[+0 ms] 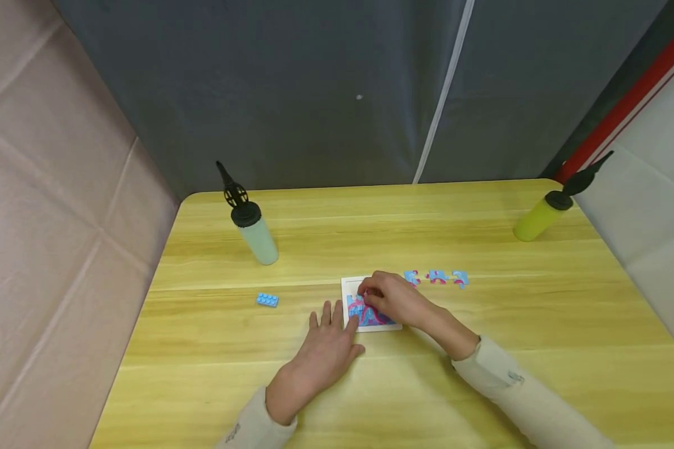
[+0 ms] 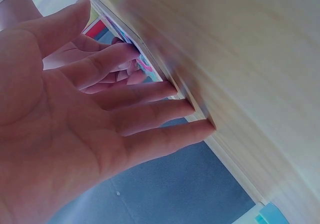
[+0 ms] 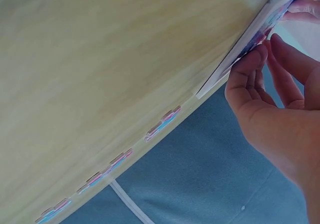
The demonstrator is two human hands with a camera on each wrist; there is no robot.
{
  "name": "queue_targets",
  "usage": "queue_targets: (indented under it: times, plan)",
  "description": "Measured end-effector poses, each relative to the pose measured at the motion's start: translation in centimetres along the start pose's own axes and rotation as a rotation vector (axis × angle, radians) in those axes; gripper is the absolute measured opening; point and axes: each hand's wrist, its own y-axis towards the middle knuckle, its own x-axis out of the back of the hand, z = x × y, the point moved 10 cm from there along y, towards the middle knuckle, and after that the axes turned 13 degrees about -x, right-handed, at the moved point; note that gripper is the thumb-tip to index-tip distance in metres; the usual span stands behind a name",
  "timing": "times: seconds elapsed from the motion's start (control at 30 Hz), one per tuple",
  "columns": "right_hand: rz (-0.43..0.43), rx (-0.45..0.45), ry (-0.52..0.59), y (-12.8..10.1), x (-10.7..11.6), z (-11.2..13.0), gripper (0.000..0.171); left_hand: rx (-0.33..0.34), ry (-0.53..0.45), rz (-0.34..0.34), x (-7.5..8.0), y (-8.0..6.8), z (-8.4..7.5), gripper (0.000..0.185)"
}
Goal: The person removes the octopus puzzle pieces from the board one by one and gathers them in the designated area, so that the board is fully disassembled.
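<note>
A small white-framed jigsaw puzzle [image 1: 371, 318] with a pink, blue and purple picture lies on the table, its upper left part bare white. Over it, my right hand [image 1: 395, 299] has thumb and fingertips pinched together at a puzzle piece [image 1: 365, 292], mostly hidden by the fingers. My left hand [image 1: 326, 346] lies palm down at the frame's lower left corner with fingers spread, one fingertip over the picture. In the left wrist view, the other fingertips of that hand [image 2: 212, 126] touch the wood. Three loose pieces [image 1: 437, 276] lie in a row right of the frame.
A light blue toy brick [image 1: 268, 300] lies left of the puzzle. Farther back stand a pale green bottle [image 1: 259, 242] with a black top and, at the far right, a yellow-green one [image 1: 536, 221]. Dark grey curtain [image 1: 286, 93] hangs behind the wooden table [image 1: 202, 349].
</note>
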Motion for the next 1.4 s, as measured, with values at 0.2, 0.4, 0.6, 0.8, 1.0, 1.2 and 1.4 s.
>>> queue_targets:
  times: [0.2,0.4,0.6,0.8,1.0,1.2,1.4]
  plan:
    - [0.02,0.016,0.044,0.1,0.0,0.2,0.007,0.001,0.002,0.016,-0.1,-0.1,-0.1,0.056]
    - [0.018,-0.019,0.094,0.2,-0.1,-0.1,0.004,0.002,0.008,0.021,-0.2,-0.1,0.0,0.056]
    - [0.035,-0.065,0.17,0.2,0.3,-0.6,0.004,-0.002,0.004,0.011,-0.1,-0.1,-0.1,0.056]
    - [0.052,-0.09,0.222,0.0,0.6,-1.3,0.005,-0.013,0.002,-0.009,0.1,-0.1,-0.1,0.055]
    - [0.048,-0.093,0.215,-0.3,0.9,-1.6,0.005,-0.011,-0.008,-0.013,0.2,-0.2,-0.2,0.055]
    - [0.034,-0.121,0.19,-0.6,1.2,-2.2,0.005,-0.018,-0.016,-0.023,0.2,-0.2,-0.3,0.054]
    - [0.015,-0.132,0.182,-0.9,1.7,-2.6,0.007,-0.024,-0.014,-0.029,0.2,-0.1,-0.3,0.054]
